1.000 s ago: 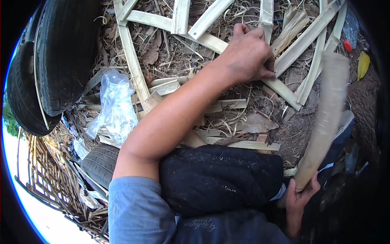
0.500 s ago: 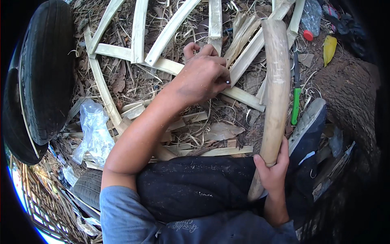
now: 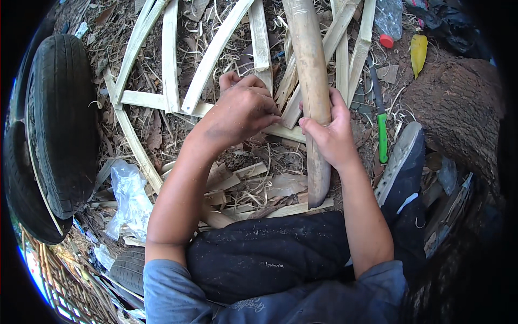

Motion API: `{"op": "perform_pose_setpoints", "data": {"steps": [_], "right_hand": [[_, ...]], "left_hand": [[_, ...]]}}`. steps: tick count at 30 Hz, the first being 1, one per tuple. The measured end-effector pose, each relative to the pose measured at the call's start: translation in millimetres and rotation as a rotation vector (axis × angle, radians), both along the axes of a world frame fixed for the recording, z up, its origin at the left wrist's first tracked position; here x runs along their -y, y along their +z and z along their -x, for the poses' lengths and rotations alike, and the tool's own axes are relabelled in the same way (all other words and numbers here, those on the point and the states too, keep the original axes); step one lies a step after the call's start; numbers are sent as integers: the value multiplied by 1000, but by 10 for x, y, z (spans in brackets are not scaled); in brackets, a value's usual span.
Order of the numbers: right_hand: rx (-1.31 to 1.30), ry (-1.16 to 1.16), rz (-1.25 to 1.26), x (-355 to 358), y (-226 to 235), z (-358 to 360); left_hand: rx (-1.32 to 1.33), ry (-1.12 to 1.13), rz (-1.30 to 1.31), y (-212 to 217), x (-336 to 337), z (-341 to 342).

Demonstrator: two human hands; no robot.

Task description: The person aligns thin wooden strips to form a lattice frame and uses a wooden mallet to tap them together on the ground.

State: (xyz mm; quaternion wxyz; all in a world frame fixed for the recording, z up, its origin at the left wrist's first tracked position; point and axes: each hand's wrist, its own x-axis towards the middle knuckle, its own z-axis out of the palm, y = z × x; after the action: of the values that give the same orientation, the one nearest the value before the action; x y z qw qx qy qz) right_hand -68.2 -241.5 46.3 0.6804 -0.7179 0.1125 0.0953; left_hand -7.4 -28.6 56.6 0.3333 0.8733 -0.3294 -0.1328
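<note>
My right hand (image 3: 332, 129) is wrapped round the lower part of a thick, pale wooden club (image 3: 307, 59). The club's narrower dark end points toward my lap, and its heavy end lies over the wood strips. My left hand (image 3: 245, 110) is closed in a pinch beside it, over a crosswise pale wood strip (image 3: 143, 99). Its fingertips hide the small nail that shows between them in the earlier frame. Several long strips, such as this curved one (image 3: 218, 56), fan away from the crosswise one. A small nail head (image 3: 187, 108) shows at the near end of that curved strip.
A knife with a green handle (image 3: 382, 137) lies right of the club, near my shoe (image 3: 399, 162). A tree trunk (image 3: 458, 108) stands at right, tyres (image 3: 65, 124) at left. Clear plastic (image 3: 129, 200), wood offcuts (image 3: 251, 171) and a red-capped bottle (image 3: 387, 21) litter the ground.
My right hand has carried the club forward and to the left, from beside my lap to next to my left hand. The left hand keeps its pinch; the whole view has shifted slightly.
</note>
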Motion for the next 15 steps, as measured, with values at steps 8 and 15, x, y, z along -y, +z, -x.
{"op": "perform_pose_setpoints", "data": {"steps": [8, 15], "right_hand": [[-168, -15, -226, -61, 50, -94], [-29, -22, -24, -100, -57, -44]], "left_hand": [[81, -2, -58, -5, 49, 6], [276, -59, -95, -111, 136, 47]]}}
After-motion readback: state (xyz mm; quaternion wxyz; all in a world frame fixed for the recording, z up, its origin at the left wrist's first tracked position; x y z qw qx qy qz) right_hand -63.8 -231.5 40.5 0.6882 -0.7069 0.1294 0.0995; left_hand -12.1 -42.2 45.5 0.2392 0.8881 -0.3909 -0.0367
